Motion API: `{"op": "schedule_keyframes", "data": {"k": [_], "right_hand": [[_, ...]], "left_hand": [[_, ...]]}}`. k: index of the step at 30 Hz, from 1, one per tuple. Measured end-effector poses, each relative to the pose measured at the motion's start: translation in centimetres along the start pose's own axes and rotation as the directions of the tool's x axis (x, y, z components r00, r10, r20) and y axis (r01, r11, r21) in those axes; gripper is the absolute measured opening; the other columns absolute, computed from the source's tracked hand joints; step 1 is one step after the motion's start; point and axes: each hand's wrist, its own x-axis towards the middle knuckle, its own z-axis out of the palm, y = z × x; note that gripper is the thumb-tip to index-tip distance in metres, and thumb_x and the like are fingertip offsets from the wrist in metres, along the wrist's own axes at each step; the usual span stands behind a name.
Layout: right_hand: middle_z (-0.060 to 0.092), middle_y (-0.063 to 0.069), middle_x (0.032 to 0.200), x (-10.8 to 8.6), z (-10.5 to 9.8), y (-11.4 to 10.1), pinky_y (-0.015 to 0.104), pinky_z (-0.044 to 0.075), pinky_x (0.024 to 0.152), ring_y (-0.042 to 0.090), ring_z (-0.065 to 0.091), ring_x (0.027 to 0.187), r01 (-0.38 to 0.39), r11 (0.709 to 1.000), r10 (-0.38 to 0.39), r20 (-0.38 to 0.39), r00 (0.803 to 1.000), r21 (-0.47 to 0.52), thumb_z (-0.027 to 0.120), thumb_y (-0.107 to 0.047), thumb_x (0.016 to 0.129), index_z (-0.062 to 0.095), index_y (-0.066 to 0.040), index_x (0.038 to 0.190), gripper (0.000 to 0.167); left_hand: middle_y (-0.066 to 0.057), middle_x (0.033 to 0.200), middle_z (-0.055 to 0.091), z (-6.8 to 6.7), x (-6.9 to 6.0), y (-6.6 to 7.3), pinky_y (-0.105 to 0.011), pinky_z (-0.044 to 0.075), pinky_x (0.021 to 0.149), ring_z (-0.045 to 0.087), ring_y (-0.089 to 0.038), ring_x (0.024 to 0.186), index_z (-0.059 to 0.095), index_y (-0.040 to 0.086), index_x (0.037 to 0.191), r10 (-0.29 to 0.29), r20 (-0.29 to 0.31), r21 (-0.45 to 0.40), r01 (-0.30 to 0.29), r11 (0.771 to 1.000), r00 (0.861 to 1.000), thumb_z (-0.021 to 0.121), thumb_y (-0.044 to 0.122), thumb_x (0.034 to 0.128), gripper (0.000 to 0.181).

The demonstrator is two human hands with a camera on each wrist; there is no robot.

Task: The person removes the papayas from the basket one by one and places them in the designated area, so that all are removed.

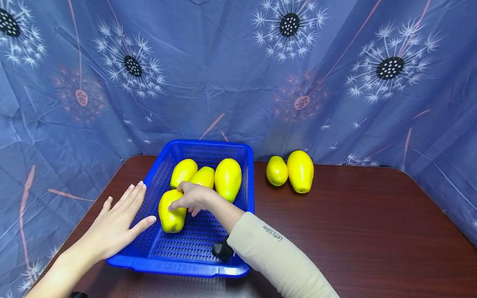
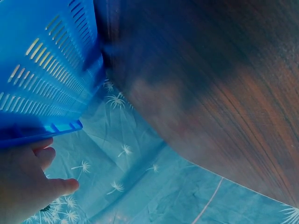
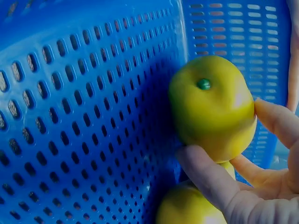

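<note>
A blue slotted basket point(image 1: 182, 267) holds several yellow papaya-like fruits. My right hand point(image 1: 195, 198) reaches in and grips the front-left fruit point(image 1: 172, 221). In the right wrist view, thumb and fingers of the right hand point(image 3: 261, 172) lie against the sides of that fruit point(image 3: 215, 112), whose green-tipped end faces the camera; part of another fruit point(image 3: 189, 207) shows below. My left hand point(image 1: 115, 225) rests at the basket's left rim with fingers stretched out. The left wrist view has the left hand point(image 2: 28, 179) beneath the basket's rim point(image 2: 42, 133), its palm partly cut off.
Two more yellow fruits, a smaller one point(image 1: 277, 171) and a larger one point(image 1: 300, 171), stand side by side on the brown table point(image 1: 357, 231), right of the basket. A blue dandelion-print cloth point(image 1: 223, 82) hangs behind and beside the table. The right wrist's black camera point(image 1: 222, 249) is over the basket's front right.
</note>
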Motion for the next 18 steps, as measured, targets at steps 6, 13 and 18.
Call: {"op": "schedule_keyframes", "data": {"k": [6, 13, 18], "right_hand": [[0.051, 0.007, 0.117, 0.18, 0.62, 0.06, 0.036, 0.054, 0.069, 0.022, 0.059, 0.093, 0.010, 1.000, -0.010, 0.043, 0.999, 0.002, 0.074, -0.019, 0.080, 0.041, -0.011, 0.132, 0.062], [0.049, 0.008, 0.119, 0.50, 1.02, 0.24, 0.037, 0.054, 0.070, 0.022, 0.057, 0.098, 0.024, 0.999, -0.028, 0.142, 0.989, 0.030, 0.075, -0.015, 0.078, 0.036, -0.012, 0.136, 0.070], [0.049, 0.007, 0.117, 0.67, 1.13, 0.43, 0.039, 0.054, 0.072, 0.021, 0.056, 0.099, 0.037, 0.999, -0.044, 0.219, 0.975, 0.035, 0.075, -0.014, 0.078, 0.031, -0.013, 0.139, 0.074]], "left_hand": [[-0.017, 0.154, 0.011, 0.00, 0.04, 0.07, -0.066, -0.001, 0.103, 0.008, -0.034, 0.141, 0.016, 0.000, 0.148, -0.003, 0.004, 0.005, 0.003, 1.000, 1.000, 0.044, 0.049, 0.0948, 0.078], [-0.017, 0.154, 0.010, -0.09, -0.03, 0.11, -0.066, -0.003, 0.103, 0.007, -0.035, 0.141, 0.015, 0.000, 0.148, -0.013, 0.014, 0.006, 0.013, 1.000, 1.000, 0.044, 0.049, 0.0947, 0.078], [-0.016, 0.155, 0.011, -0.03, 0.02, -0.01, -0.066, -0.003, 0.103, 0.008, -0.035, 0.141, 0.015, 0.000, 0.148, -0.015, 0.014, 0.021, 0.015, 1.000, 1.000, 0.044, 0.051, 0.0943, 0.079]]}}
